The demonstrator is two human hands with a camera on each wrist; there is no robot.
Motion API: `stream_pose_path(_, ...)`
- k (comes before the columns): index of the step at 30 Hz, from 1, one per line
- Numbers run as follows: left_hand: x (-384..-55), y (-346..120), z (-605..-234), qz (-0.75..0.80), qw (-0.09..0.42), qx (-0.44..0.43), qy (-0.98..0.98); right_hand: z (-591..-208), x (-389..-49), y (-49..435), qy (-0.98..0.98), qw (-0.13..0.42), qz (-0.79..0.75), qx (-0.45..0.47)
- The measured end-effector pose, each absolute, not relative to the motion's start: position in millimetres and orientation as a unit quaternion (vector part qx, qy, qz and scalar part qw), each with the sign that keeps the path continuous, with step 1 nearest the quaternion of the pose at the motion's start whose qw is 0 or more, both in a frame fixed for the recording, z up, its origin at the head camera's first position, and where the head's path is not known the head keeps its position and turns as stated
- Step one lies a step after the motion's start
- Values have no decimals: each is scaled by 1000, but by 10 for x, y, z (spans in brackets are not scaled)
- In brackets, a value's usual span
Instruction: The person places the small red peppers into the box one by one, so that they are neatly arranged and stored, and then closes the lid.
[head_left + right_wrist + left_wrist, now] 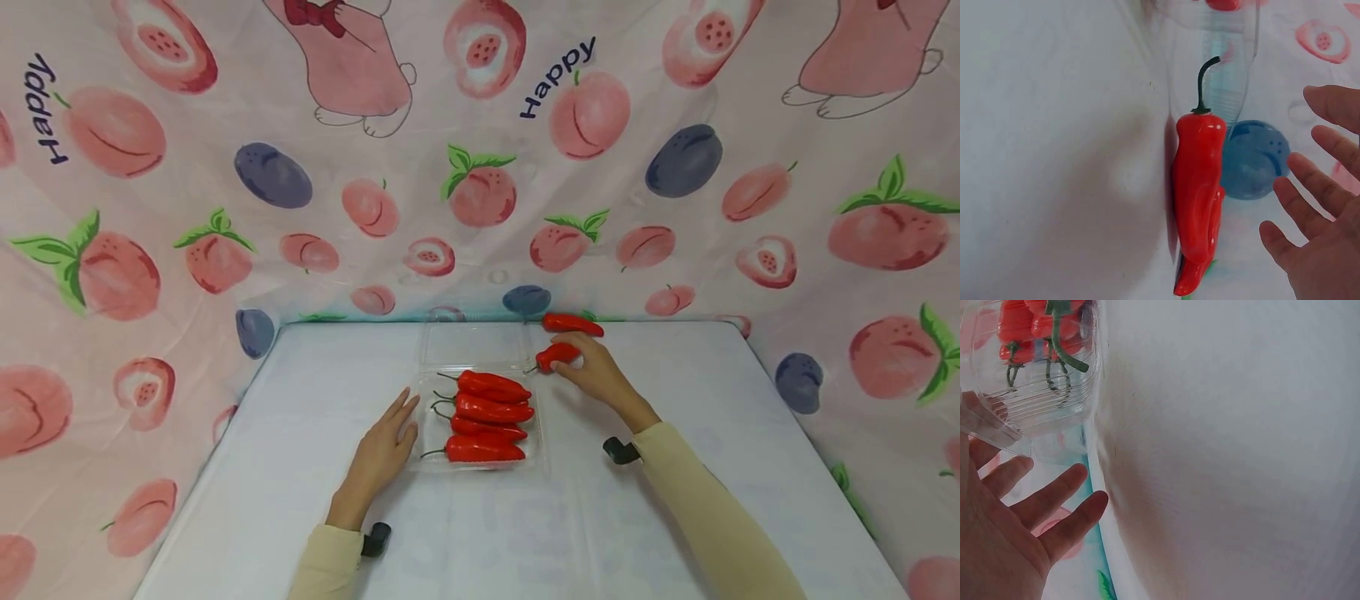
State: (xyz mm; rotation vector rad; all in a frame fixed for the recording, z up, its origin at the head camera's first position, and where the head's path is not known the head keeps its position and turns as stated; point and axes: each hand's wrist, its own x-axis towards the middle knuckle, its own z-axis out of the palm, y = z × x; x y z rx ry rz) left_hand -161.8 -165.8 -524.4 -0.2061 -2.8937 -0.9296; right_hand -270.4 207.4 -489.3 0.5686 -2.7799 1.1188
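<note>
Left hand [381, 448]: fingers apart | clear box [1041, 419]: four red peppers [493, 410] | right hand [596, 373]: spread, contact unclear

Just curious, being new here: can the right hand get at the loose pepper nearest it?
Probably yes: the right hand, spread, is close to the loose pepper, and nothing visible blocks the way.

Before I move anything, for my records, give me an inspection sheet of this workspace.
Surface: white table
Job's things: four peppers in the clear box, lid open; near pepper and far pepper loose, right of the lid
Clutter: nothing seen
Hands: left hand beside the box, contact unclear; right hand spread at the near pepper, not gripping it
Cables: nothing seen
Surroundings: fruit-print cloth behind and at both sides
</note>
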Motion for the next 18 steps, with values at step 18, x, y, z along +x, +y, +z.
stream_pose_path(18, -1613, -1655, -5241, -301, 50, -64, -950, -5088, -2911, 2108, -927, -2, 334, 167)
